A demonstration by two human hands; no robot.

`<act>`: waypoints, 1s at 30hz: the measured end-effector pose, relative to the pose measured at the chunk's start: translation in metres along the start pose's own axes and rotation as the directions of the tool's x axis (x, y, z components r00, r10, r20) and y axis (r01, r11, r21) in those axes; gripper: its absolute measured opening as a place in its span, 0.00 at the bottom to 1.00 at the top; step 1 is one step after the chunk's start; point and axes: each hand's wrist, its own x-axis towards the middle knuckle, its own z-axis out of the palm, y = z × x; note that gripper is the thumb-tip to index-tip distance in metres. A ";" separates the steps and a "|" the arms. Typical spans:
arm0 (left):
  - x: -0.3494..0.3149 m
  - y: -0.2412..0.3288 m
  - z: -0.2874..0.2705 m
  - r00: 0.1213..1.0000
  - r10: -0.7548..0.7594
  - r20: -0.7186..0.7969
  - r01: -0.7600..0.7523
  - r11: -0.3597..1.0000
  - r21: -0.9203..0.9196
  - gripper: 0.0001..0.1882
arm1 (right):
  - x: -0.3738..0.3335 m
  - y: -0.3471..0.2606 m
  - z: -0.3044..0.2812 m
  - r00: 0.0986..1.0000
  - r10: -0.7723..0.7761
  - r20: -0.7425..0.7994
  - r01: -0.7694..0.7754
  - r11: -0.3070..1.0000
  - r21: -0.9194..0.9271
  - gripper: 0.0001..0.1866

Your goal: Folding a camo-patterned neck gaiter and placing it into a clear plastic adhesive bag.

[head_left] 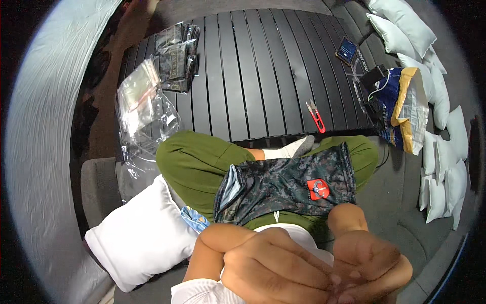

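Note:
My left hand [276, 266] and my right hand [372, 261] are raised close together at the bottom, above my lap. Their fingertips meet in a pinch; anything between them is too small or hidden to make out. Beyond the hands, a dark camouflage fabric tube [273, 185] lies flat across my crossed legs, with a red patch [318, 189] near its right end. Its left end gapes a little and shows a pale lining. Red-handled thread snips [316, 117] rest on the black slatted table [258, 76], blades pointing away from me.
Clear plastic bags [139, 101] and packaged camouflage pieces [174, 58] lie at the table's left. On its right are a phone [347, 50] and a blue-and-yellow sack [402, 109]. A white pillow [144, 235] sits by my left side; several small white pillows [445, 152] line the right.

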 end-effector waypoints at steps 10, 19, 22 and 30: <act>-0.019 0.002 0.002 0.952 -0.260 -0.163 0.282 0.950 0.132 0.11 | 0.043 0.013 -0.050 0.619 0.249 0.745 -0.130 0.968 -0.214 0.13; -0.035 -0.028 -0.030 0.924 -0.161 -0.347 0.329 0.796 0.508 0.10 | 0.078 0.098 -0.049 0.068 -0.095 0.993 0.309 0.949 0.069 0.15; -0.031 -0.032 -0.031 0.892 -0.246 -0.379 0.418 0.768 0.486 0.12 | 0.084 0.108 -0.052 0.043 -0.161 0.986 0.396 0.909 0.131 0.18; -0.031 -0.029 -0.020 0.732 -0.379 -0.566 0.583 0.779 0.232 0.23 | 0.088 0.107 -0.060 -0.057 -0.155 0.986 0.594 0.789 0.158 0.18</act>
